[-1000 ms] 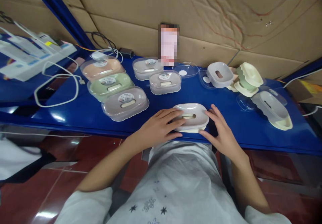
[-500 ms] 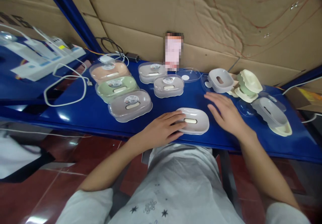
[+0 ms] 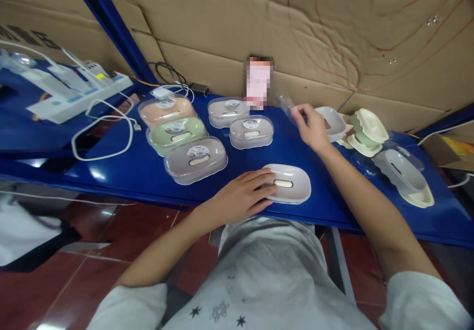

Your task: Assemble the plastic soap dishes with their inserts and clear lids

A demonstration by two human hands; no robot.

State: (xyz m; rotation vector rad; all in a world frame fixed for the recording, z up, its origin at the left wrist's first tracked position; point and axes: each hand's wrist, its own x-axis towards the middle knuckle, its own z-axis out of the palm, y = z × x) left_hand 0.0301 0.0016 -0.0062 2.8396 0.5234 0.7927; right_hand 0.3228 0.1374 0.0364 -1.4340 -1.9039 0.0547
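Note:
A pale grey soap dish [image 3: 296,190] with a cream oblong insert in its middle sits on the blue table near the front edge. My left hand [image 3: 246,196] grips its left end, fingers over the rim. Farther back, my right hand [image 3: 311,125] pinches a clear plastic lid [image 3: 286,105], raised and tilted, blurred by motion. Just right of that hand stands another grey soap dish [image 3: 334,122], partly covered by the hand. Several lidded soap dishes in grey, green [image 3: 177,135] and peach [image 3: 166,111], with round labels, are grouped to the left.
At the right lie stacked cream and green dish parts [image 3: 370,127], and a grey dish [image 3: 398,169] overlapping a cream piece. A phone [image 3: 258,83] leans on the cardboard wall [image 3: 207,28]. A power strip [image 3: 74,98] and white cable occupy the left.
My right hand has moved back and left and taken up a clear lid from the rear of the table. The left hand stays on the grey dish. The view has shifted slightly.

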